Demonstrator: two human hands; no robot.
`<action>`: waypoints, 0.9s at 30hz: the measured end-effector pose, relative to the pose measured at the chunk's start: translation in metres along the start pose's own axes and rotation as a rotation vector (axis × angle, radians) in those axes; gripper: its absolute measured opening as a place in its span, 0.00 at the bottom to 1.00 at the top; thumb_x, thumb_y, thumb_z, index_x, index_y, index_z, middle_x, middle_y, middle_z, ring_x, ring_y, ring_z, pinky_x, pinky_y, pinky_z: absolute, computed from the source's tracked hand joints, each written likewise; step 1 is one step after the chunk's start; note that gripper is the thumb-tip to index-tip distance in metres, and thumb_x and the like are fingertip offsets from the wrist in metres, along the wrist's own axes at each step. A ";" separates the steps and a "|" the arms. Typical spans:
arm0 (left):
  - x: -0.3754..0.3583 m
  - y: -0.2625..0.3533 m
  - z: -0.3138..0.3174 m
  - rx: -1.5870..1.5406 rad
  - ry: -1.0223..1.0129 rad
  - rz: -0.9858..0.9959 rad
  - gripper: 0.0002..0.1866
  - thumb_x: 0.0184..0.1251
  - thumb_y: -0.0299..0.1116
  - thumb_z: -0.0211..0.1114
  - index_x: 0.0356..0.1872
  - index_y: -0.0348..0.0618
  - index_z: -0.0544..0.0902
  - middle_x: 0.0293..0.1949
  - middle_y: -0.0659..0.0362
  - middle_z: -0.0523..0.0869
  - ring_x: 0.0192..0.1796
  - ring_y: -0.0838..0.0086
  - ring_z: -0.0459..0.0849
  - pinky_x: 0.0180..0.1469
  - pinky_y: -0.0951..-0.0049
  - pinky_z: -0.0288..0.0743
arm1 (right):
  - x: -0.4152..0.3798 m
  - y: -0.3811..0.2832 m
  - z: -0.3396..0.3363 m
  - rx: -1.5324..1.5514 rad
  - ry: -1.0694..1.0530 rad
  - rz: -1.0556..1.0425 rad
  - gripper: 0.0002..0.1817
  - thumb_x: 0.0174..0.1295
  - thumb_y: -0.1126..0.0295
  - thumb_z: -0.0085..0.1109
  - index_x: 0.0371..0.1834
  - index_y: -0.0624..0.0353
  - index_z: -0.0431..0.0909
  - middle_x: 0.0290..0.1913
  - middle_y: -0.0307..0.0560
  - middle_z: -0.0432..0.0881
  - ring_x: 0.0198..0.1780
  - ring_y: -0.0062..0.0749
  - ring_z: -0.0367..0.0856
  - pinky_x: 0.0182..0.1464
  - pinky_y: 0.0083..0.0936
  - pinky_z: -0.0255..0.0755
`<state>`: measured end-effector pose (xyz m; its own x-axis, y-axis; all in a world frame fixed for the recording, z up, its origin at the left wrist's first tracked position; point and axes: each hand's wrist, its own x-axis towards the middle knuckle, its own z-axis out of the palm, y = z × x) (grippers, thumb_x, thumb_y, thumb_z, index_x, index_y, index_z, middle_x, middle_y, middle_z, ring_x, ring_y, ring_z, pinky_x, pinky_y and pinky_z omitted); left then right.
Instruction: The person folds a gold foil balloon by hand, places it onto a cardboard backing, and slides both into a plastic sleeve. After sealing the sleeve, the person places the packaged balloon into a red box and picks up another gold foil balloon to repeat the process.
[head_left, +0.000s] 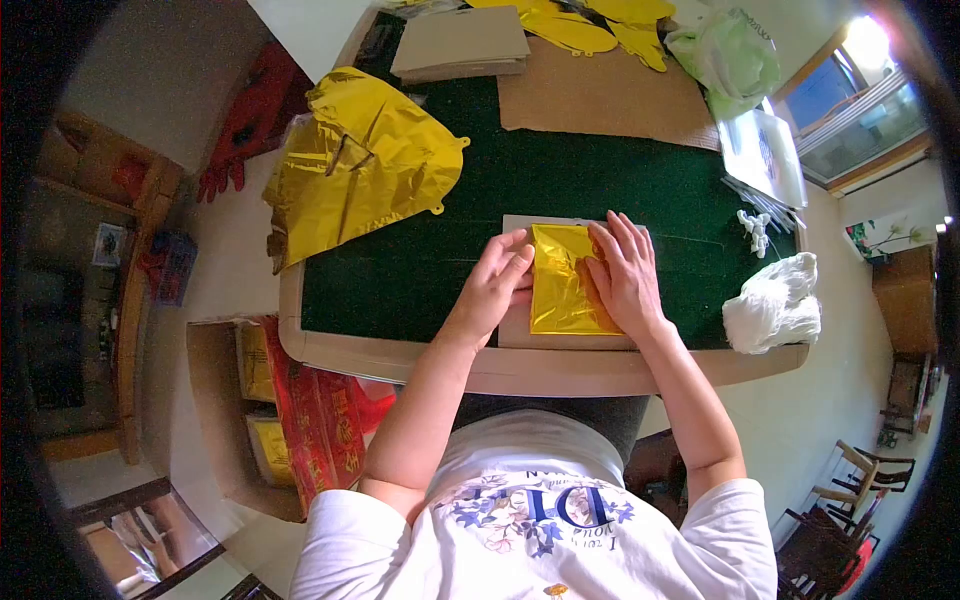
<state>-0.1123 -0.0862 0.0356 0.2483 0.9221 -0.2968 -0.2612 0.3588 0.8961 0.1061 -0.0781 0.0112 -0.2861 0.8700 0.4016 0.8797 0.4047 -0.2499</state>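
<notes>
A gold foil balloon (565, 285), folded flat into a rectangle, lies on a grey cardboard sheet (515, 325) near the table's front edge. My right hand (628, 275) rests on its right side, fingers stretched out and spread, pressing the foil. On the other side, my left hand (497, 285) lies against the foil's left edge, thumb and fingers apart, with the lower fingers partly hidden. Farther left, a large unfolded gold foil balloon (370, 160) with small holed tabs is spread across the green tabletop (400, 290).
At the back are a stack of cardboard sheets (460, 42), brown cardboard (600, 95), more gold foil (560, 25) and a pale green plastic bag (735, 60). White string (775, 305) sits at the right corner. An open box (225, 430) holding gold packets stands below left.
</notes>
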 end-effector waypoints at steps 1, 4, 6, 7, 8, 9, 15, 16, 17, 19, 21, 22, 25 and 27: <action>0.000 -0.001 0.000 0.100 0.013 0.055 0.26 0.75 0.45 0.56 0.66 0.44 0.65 0.54 0.48 0.79 0.55 0.65 0.80 0.56 0.65 0.77 | -0.001 0.001 0.001 -0.011 -0.007 0.008 0.24 0.63 0.63 0.57 0.62 0.58 0.71 0.65 0.59 0.69 0.68 0.53 0.63 0.71 0.47 0.55; -0.005 -0.003 -0.005 0.728 0.195 0.439 0.19 0.71 0.35 0.60 0.60 0.42 0.73 0.55 0.50 0.79 0.55 0.64 0.80 0.55 0.65 0.76 | -0.002 0.002 0.001 -0.013 -0.013 0.008 0.24 0.64 0.63 0.56 0.62 0.57 0.71 0.67 0.58 0.68 0.69 0.52 0.62 0.72 0.47 0.54; -0.009 -0.001 -0.002 1.083 0.224 0.702 0.15 0.66 0.29 0.62 0.53 0.40 0.79 0.55 0.51 0.79 0.55 0.60 0.80 0.58 0.63 0.74 | -0.001 0.000 0.000 0.015 -0.020 0.030 0.23 0.65 0.63 0.56 0.63 0.56 0.71 0.67 0.57 0.67 0.70 0.51 0.62 0.72 0.47 0.54; -0.013 -0.002 -0.002 1.113 0.213 0.691 0.15 0.66 0.29 0.62 0.52 0.40 0.79 0.54 0.51 0.80 0.55 0.60 0.80 0.58 0.62 0.73 | 0.000 0.000 -0.003 0.029 -0.024 0.040 0.23 0.65 0.64 0.56 0.63 0.56 0.71 0.67 0.57 0.67 0.70 0.51 0.61 0.72 0.47 0.54; -0.016 -0.003 -0.001 1.143 0.202 0.680 0.14 0.65 0.28 0.63 0.52 0.41 0.80 0.53 0.51 0.80 0.56 0.59 0.79 0.59 0.62 0.73 | -0.001 -0.001 -0.006 0.069 0.001 0.062 0.23 0.65 0.64 0.55 0.63 0.55 0.71 0.68 0.56 0.67 0.70 0.51 0.62 0.71 0.47 0.54; -0.018 -0.003 -0.001 1.173 0.190 0.671 0.14 0.65 0.28 0.63 0.51 0.41 0.80 0.53 0.51 0.81 0.56 0.59 0.79 0.59 0.61 0.72 | -0.001 0.000 -0.010 0.108 0.028 0.084 0.22 0.66 0.65 0.55 0.63 0.55 0.71 0.68 0.56 0.67 0.70 0.52 0.62 0.71 0.47 0.54; -0.009 -0.011 -0.006 0.692 0.266 0.415 0.11 0.71 0.26 0.57 0.52 0.40 0.77 0.37 0.55 0.86 0.32 0.75 0.84 0.36 0.77 0.77 | 0.004 0.013 -0.028 0.229 0.080 0.089 0.18 0.66 0.71 0.54 0.59 0.56 0.73 0.63 0.55 0.71 0.64 0.53 0.68 0.65 0.45 0.65; -0.006 -0.013 -0.006 0.603 0.254 0.354 0.12 0.71 0.27 0.57 0.53 0.40 0.76 0.36 0.56 0.86 0.30 0.76 0.83 0.34 0.78 0.77 | 0.002 0.013 -0.026 0.225 0.058 0.083 0.18 0.65 0.71 0.55 0.59 0.57 0.73 0.63 0.55 0.71 0.64 0.53 0.68 0.65 0.45 0.65; -0.003 -0.014 -0.005 0.513 0.242 0.294 0.12 0.72 0.27 0.57 0.54 0.40 0.75 0.35 0.56 0.86 0.27 0.78 0.82 0.31 0.80 0.76 | 0.000 0.013 -0.023 0.220 0.037 0.076 0.18 0.65 0.71 0.55 0.59 0.57 0.73 0.63 0.55 0.71 0.64 0.53 0.68 0.65 0.45 0.65; -0.002 -0.006 -0.003 0.401 0.193 0.173 0.13 0.72 0.29 0.56 0.55 0.41 0.74 0.34 0.56 0.86 0.23 0.81 0.80 0.25 0.82 0.72 | -0.003 0.009 -0.013 0.213 0.013 0.048 0.20 0.63 0.70 0.57 0.58 0.60 0.73 0.62 0.57 0.71 0.65 0.54 0.67 0.67 0.46 0.63; -0.001 -0.002 -0.005 0.313 0.138 0.068 0.15 0.73 0.32 0.56 0.57 0.41 0.72 0.34 0.56 0.85 0.19 0.83 0.77 0.20 0.83 0.68 | -0.005 0.006 -0.011 0.115 0.007 -0.007 0.21 0.63 0.67 0.57 0.59 0.60 0.72 0.63 0.58 0.70 0.66 0.54 0.66 0.69 0.48 0.59; 0.001 -0.002 -0.007 0.280 0.107 0.025 0.16 0.73 0.34 0.56 0.58 0.42 0.72 0.35 0.56 0.85 0.18 0.83 0.76 0.18 0.83 0.66 | -0.004 0.005 -0.010 0.120 0.004 0.005 0.21 0.64 0.66 0.57 0.59 0.60 0.72 0.64 0.58 0.70 0.67 0.53 0.65 0.69 0.49 0.58; 0.001 0.002 -0.007 0.153 0.037 -0.067 0.20 0.74 0.40 0.56 0.61 0.43 0.70 0.38 0.55 0.84 0.17 0.84 0.75 0.17 0.84 0.65 | -0.007 0.004 -0.008 0.115 -0.013 0.036 0.22 0.64 0.65 0.57 0.60 0.59 0.72 0.65 0.59 0.69 0.68 0.53 0.63 0.71 0.50 0.55; 0.002 0.004 -0.005 0.061 -0.009 -0.113 0.22 0.75 0.42 0.56 0.63 0.44 0.69 0.39 0.54 0.83 0.17 0.84 0.75 0.16 0.84 0.65 | -0.007 0.004 -0.007 0.085 -0.030 0.034 0.22 0.64 0.64 0.57 0.60 0.59 0.72 0.65 0.59 0.69 0.69 0.53 0.63 0.72 0.50 0.53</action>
<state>-0.1180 -0.0821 0.0371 0.2813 0.8750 -0.3940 -0.1739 0.4502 0.8758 0.1141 -0.0842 0.0139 -0.2696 0.8910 0.3652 0.8540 0.3965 -0.3369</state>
